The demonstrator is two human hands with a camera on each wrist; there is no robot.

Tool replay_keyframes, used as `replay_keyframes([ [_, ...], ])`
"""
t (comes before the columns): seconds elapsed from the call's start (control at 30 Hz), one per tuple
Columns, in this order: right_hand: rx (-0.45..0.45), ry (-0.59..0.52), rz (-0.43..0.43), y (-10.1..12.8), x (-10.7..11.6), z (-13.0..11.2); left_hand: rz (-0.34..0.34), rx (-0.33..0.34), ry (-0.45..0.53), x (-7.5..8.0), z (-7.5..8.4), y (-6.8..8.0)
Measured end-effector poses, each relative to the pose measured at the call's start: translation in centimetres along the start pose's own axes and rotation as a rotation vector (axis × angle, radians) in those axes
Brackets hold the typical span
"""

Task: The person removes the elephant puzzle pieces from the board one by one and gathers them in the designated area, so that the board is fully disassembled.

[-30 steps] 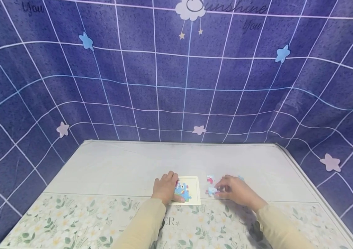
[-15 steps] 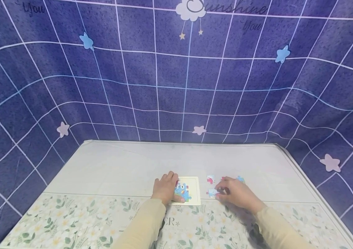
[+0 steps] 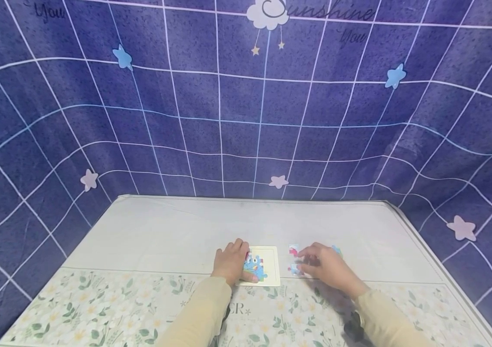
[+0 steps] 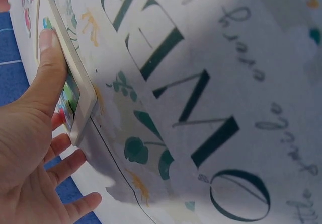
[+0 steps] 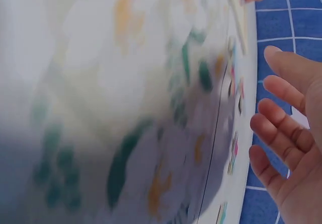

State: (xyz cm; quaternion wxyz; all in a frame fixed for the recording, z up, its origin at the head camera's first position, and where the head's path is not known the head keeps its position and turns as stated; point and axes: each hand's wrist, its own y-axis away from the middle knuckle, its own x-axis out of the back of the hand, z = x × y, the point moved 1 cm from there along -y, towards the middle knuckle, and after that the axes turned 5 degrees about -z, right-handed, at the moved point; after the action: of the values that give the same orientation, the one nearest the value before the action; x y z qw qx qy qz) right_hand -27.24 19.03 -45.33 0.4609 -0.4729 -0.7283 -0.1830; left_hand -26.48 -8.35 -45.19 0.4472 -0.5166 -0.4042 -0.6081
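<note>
Since a second ago the right hand (image 3: 326, 266) slid slightly back over the loose pieces (image 3: 293, 251), fingers spread, gripping nothing. Head view: puzzle board (image 3: 267, 265) under the left hand (image 3: 230, 262), partly filled, several pieces left. Left wrist view: thumb (image 4: 50, 63) pressed flat on the board's frame (image 4: 80, 90); right wrist view: fingers (image 5: 282, 133) apart above the table (image 5: 126, 83).

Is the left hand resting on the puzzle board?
Yes. In the head view the left hand lies on the left edge of the puzzle board, and the left wrist view shows its thumb pressed on the board's frame.
</note>
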Motion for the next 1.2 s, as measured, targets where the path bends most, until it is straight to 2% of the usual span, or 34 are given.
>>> replay_keyframes([
  [0.2,-0.06,-0.211,0.05,-0.4,-0.5,-1.0,-0.011,0.004,0.004,0.4,0.2,0.1],
  [0.5,-0.212,-0.371,0.075,-1.5,-1.4,-2.5,0.0,0.002,-0.008,0.6,0.3,0.3],
  [0.63,-0.237,-0.395,0.06,-2.1,-2.0,-3.1,-0.003,0.001,-0.007,0.7,0.4,0.5],
  [1.03,-0.125,-0.339,0.043,-3.8,-3.6,-5.0,-0.005,0.001,-0.015,0.9,0.4,0.6],
  [1.2,-0.117,-0.315,0.019,-4.3,-4.3,-5.9,-0.003,-0.008,-0.025,0.6,0.3,0.4],
])
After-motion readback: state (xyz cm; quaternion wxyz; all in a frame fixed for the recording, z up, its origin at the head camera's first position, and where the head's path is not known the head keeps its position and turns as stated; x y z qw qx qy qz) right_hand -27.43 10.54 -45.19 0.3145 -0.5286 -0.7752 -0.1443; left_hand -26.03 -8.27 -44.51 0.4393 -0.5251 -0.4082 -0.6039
